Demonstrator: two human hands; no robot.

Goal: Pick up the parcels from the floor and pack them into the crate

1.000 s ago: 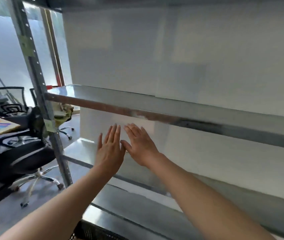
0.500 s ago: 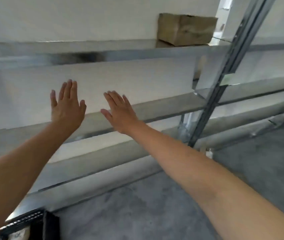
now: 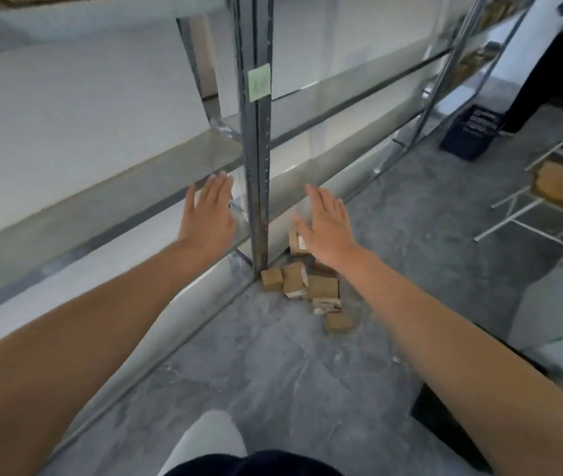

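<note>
View swung down since 0.5 s ago, exposing parcels (image 3: 323,286) on floor (image 3: 273,372) at 12 o'clock; left hand (image 3: 209,218) and right hand (image 3: 328,228) spread flat, empty, pickup not started.

bare floor (image 3: 273,372) before parcels (image 3: 307,286), upright (image 3: 256,166) behind

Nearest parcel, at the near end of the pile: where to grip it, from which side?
Probably its left and right faces, coming down from above on the near side. The parcel lies flat on the floor, top clear, while the pile crowds its far edge. The right hand, open, is on that side.
</note>
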